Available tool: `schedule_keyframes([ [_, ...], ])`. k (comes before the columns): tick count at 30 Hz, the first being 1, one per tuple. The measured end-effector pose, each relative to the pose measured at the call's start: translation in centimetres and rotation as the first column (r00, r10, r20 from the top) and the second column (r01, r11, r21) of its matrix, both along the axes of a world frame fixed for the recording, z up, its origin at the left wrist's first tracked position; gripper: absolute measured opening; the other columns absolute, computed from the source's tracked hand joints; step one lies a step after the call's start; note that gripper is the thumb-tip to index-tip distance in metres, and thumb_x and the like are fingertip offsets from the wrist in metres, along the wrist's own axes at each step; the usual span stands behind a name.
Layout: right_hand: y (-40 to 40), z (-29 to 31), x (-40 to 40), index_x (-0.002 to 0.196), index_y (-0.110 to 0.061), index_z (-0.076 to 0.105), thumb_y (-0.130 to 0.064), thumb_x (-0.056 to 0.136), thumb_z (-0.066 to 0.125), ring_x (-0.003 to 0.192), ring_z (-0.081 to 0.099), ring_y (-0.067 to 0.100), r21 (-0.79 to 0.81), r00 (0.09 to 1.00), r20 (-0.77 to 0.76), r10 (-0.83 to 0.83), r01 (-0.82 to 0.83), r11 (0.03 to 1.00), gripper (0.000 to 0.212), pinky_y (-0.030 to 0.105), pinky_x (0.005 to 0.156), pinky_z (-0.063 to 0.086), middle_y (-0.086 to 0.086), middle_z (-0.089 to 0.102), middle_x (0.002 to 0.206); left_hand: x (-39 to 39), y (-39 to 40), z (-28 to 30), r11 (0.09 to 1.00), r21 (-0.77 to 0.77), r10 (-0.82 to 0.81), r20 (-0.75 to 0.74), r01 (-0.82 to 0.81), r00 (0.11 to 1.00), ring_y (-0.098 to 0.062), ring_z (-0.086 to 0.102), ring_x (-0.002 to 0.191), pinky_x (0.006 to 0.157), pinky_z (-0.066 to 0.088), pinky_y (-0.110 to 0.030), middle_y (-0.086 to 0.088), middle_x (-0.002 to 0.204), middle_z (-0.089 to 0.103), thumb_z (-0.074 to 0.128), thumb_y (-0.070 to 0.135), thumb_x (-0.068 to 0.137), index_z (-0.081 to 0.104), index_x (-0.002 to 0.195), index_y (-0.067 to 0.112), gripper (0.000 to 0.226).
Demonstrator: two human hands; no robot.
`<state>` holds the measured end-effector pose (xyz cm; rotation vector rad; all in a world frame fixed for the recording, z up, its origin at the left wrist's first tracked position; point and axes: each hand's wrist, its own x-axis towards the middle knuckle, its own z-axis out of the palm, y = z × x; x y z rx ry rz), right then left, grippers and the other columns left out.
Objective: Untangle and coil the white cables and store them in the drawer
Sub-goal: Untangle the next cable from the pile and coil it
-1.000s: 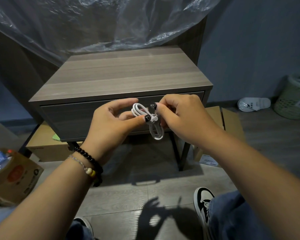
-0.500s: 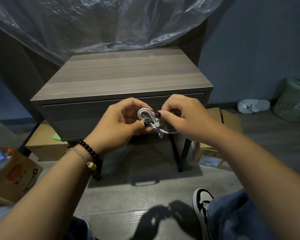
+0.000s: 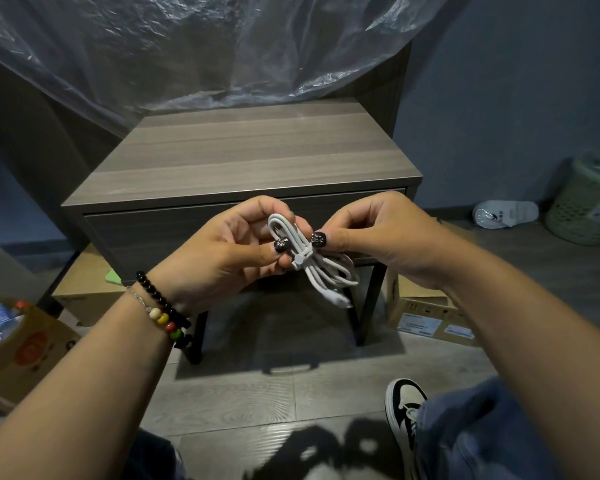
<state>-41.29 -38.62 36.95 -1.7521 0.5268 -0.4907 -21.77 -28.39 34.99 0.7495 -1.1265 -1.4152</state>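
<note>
Both hands, left [image 3: 222, 251] and right [image 3: 371, 233], pinch coiled white cable [image 3: 312, 261] before table [image 3: 243, 161], drawer [image 3: 160, 233] apparently closed; plastic sheet [image 3: 194, 46] behind, wood floor [image 3: 257, 403].

The cable [image 3: 312, 258] is showing white. The surface [image 3: 257, 157] is showing grey-brown wood grain, the drawer [image 3: 160, 233] darker grey. The thumbnails are showing black with a silver pattern. The bracelet [image 3: 163, 306] is showing black, cream, yellow, red and green beads. The shoe [image 3: 404, 410] is showing black and white.
</note>
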Motion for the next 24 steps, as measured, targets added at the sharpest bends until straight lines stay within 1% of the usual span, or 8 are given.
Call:
schedule_keyframes([
  [3, -0.1, 0.0, -0.2, 0.077, 0.004, 0.070, -0.022, 0.061, 0.075, 0.073, 0.064, 0.017, 0.149, 1.000, 0.004, 0.009, -0.009, 0.989, 0.031, 0.023, 0.070, 0.054, 0.012, 0.069, 0.077, 0.0, 0.0, -0.2, 1.000, -0.024, -0.007, 0.037, 0.008, 0.999, -0.016, 0.064, 0.079, 0.076, 0.055, -0.025, -0.011, 0.108, 0.067, 0.080, 0.009, 0.070, 0.065, 0.097, 0.016, 0.032],
  [6, 0.0, -0.3, -0.2, 0.073, 0.000, 0.070, -0.016, 0.059, 0.077, 0.076, 0.068, 0.018, 0.237, 1.000, -0.005, 0.019, -0.017, 0.971, 0.023, 0.024, 0.073, 0.057, 0.010, 0.070, 0.077, -0.1, 0.1, -0.2, 0.994, -0.065, 0.094, 0.190, -0.083, 0.977, -0.019, 0.064, 0.089, 0.078, 0.055, -0.030, -0.006, 0.112, 0.066, 0.082, 0.018, 0.067, 0.068, 0.090, 0.019, 0.027],
  [8, 0.3, -0.9, 0.2, 0.072, -0.001, 0.070, -0.014, 0.058, 0.078, 0.078, 0.068, 0.020, 0.281, 0.999, -0.027, 0.021, -0.012, 0.960, 0.021, 0.025, 0.074, 0.057, 0.011, 0.070, 0.078, 0.0, 0.2, -0.3, 0.985, -0.106, 0.158, 0.261, -0.134, 0.952, -0.017, 0.065, 0.091, 0.079, 0.056, -0.031, -0.004, 0.109, 0.065, 0.084, 0.022, 0.065, 0.069, 0.086, 0.019, 0.026],
  [10, 0.8, -1.2, 0.5, 0.071, -0.004, 0.070, -0.013, 0.061, 0.076, 0.072, 0.067, 0.018, 0.338, 0.999, -0.030, 0.023, -0.012, 0.941, 0.015, 0.023, 0.067, 0.056, 0.009, 0.070, 0.073, 0.1, 0.3, -0.2, 0.979, -0.134, 0.185, 0.259, -0.154, 0.948, -0.018, 0.065, 0.088, 0.077, 0.057, -0.031, -0.006, 0.104, 0.065, 0.085, 0.023, 0.064, 0.070, 0.086, 0.016, 0.027],
  [13, 0.8, -1.2, 0.6, 0.077, 0.001, 0.067, -0.005, 0.075, 0.068, 0.056, 0.064, 0.007, 0.430, 0.999, 0.008, 0.031, -0.032, 0.902, 0.006, 0.014, 0.051, 0.049, 0.003, 0.068, 0.063, 0.2, 0.4, 0.1, 0.963, -0.181, 0.236, 0.231, -0.197, 0.944, -0.018, 0.066, 0.083, 0.071, 0.056, -0.027, -0.005, 0.100, 0.067, 0.085, 0.023, 0.063, 0.071, 0.084, 0.015, 0.027],
  [18, 0.4, -1.1, 0.5, 0.077, -0.001, 0.071, -0.010, 0.070, 0.067, 0.058, 0.065, 0.010, 0.509, 0.996, 0.056, 0.071, -0.089, 0.856, 0.012, 0.016, 0.056, 0.053, 0.006, 0.069, 0.068, -0.1, 0.4, 0.2, 0.927, -0.258, 0.333, 0.237, -0.272, 0.913, -0.017, 0.069, 0.086, 0.071, 0.056, -0.025, -0.002, 0.098, 0.071, 0.079, 0.018, 0.063, 0.074, 0.079, 0.018, 0.017],
  [21, 0.4, -1.4, 0.6, 0.082, 0.001, 0.067, -0.009, 0.071, 0.067, 0.060, 0.065, 0.012, 0.511, 0.995, 0.083, 0.055, -0.089, 0.855, 0.015, 0.019, 0.057, 0.055, 0.008, 0.068, 0.071, -0.1, 0.4, 0.1, 0.919, -0.260, 0.360, 0.235, -0.298, 0.903, -0.017, 0.070, 0.086, 0.071, 0.057, -0.024, -0.004, 0.098, 0.072, 0.083, 0.024, 0.060, 0.074, 0.077, 0.018, 0.020],
  [24, 0.4, -1.6, 0.6, 0.085, 0.000, 0.065, -0.005, 0.070, 0.068, 0.061, 0.066, 0.014, 0.512, 0.994, 0.098, 0.038, -0.084, 0.855, 0.016, 0.021, 0.053, 0.055, 0.013, 0.068, 0.078, 0.1, 0.3, 0.0, 0.915, -0.274, 0.366, 0.264, -0.295, 0.892, -0.016, 0.069, 0.090, 0.075, 0.056, -0.024, -0.003, 0.097, 0.072, 0.085, 0.028, 0.059, 0.074, 0.075, 0.020, 0.021],
])
